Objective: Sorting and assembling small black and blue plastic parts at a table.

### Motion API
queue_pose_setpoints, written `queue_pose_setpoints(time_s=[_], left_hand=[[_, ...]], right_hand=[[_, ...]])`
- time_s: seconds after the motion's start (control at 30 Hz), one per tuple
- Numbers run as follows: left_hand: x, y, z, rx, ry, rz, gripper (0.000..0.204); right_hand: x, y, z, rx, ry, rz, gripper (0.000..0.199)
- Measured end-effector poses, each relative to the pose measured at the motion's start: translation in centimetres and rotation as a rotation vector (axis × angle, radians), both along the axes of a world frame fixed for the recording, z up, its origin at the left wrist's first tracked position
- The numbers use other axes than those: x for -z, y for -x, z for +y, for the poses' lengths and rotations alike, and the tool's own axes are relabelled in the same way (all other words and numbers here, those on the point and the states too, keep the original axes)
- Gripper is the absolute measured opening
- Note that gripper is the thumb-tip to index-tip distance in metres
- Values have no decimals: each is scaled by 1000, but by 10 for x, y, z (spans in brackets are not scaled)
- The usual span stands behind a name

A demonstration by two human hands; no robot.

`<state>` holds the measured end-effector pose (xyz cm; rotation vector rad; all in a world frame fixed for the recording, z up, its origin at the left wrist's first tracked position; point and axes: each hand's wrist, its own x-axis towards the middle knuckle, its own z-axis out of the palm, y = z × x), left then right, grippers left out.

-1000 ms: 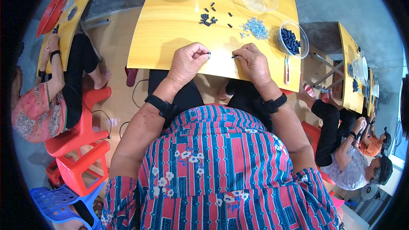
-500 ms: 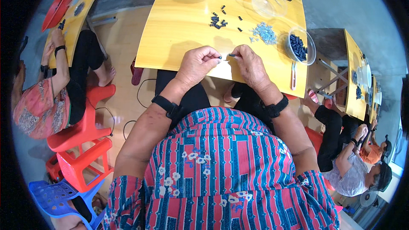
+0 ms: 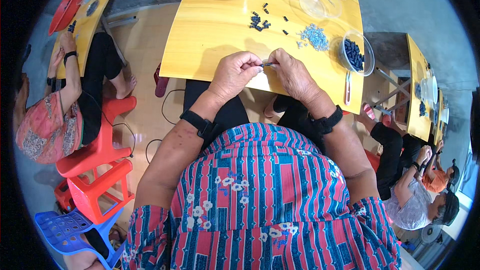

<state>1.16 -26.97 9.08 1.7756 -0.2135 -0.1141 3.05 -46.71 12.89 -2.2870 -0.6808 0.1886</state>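
Both hands meet at the tabletop's (image 3: 210,35) near edge: left hand (image 3: 232,72) and right hand (image 3: 292,72) each pinch 1 small dark piece (image 3: 268,64) between them.

My left hand (image 3: 234,72) and right hand (image 3: 292,75) pinch small dark part (image 3: 268,64) between fingertips above near edge of yellow table (image 3: 210,30). Far right: bowl of dark pieces (image 3: 356,54), pale pile (image 3: 314,37).

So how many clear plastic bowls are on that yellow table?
2. One clear bowl filled with dark pieces sits near the table's right edge; an empty clear bowl sits farther back. Others may lie outside the picture.
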Motion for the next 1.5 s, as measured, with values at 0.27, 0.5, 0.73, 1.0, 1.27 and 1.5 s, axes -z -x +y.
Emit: queue_pose_setpoints(time_s=[0.27,0.5,0.73,1.0,1.27,1.5], left_hand=[[-7,1,-3,-17,-16,-21,10],[-5,1,-1,-13,-32,-40,11],[-6,1,-1,-22,-46,-31,10],[-7,1,-1,-25,-54,-11,10],[-5,-1,-1,-23,-5,23,10],[-1,0,-1,0,2,15,8]], right_hand=[[3,-2,-1,-32,36,-12,12],[2,-3,0,-57,88,-27,12],[-1,-2,3,-96,129,-149,14],[4,-3,5,-24,111,-83,13],[11,0,3,20,43,-107,16],[-6,1,4,-83,218,-260,17]])
